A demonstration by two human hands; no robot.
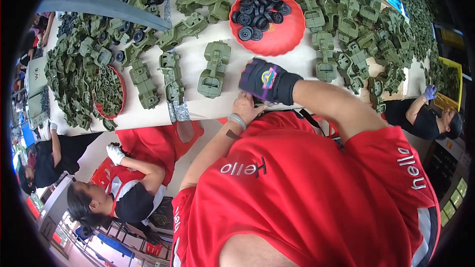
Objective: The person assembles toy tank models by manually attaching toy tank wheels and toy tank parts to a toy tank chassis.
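Note:
My right hand (267,81), in a dark fingerless glove with purple trim, is closed in a fist at the table's near edge. Just below it, touching or nearly so, my bare left hand (244,107) has its fingers bent around something small and dark, mostly hidden under the glove. What either hand holds cannot be made out. Beyond them lies a red scalloped plate (282,44) with several black toy wheels (258,14) heaped on it. A green plastic toy vehicle body (214,69) lies left of my right hand, and another toy vehicle body (324,57) to its right.
Green toy vehicle parts pile up on the table's right (366,24) and left. A red tray (110,91) of small green parts stands at the left. A grey curved bar (99,5) crosses the upper left. Co-workers sit on both sides, one wearing a white glove (115,154).

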